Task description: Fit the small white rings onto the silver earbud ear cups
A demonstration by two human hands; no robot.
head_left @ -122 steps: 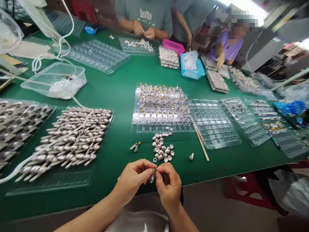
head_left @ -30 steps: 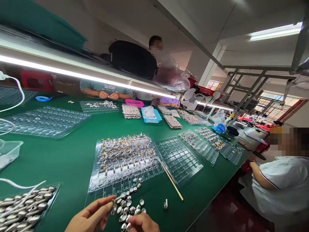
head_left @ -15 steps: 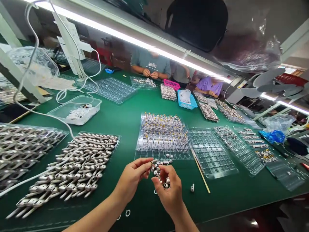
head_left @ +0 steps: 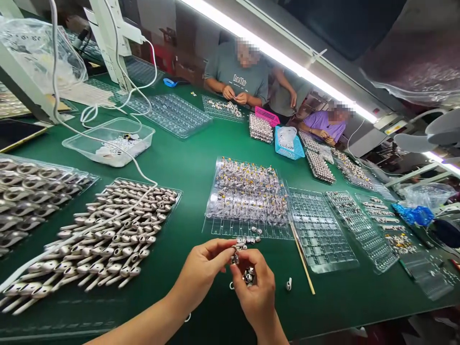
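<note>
Over the near part of the green bench, my left hand (head_left: 201,270) pinches a small earbud part (head_left: 235,258) between thumb and fingers. My right hand (head_left: 256,283) meets it there, thumb and forefinger closed on the same shiny piece; its exact shape is partly hidden by the fingers. Small round earbud caps (head_left: 248,275) lie behind the right hand, and more caps (head_left: 247,240) are lined up just beyond my fingertips. A single white earbud shell with a stem (head_left: 289,284) lies to the right.
Ahead stands a clear tray of small parts with yellow bits (head_left: 247,191). A thin wooden stick (head_left: 304,261) lies beside an unfilled clear tray (head_left: 323,235). Rows of earbud shells (head_left: 118,230) and a clear tub (head_left: 108,155) are leftward, crossed by a white cable (head_left: 136,165). Co-workers (head_left: 239,72) sit opposite.
My right hand has closed its thumb and forefinger and come up to my left fingertips, onto the small part. The camera view has tilted and shifted slightly.
</note>
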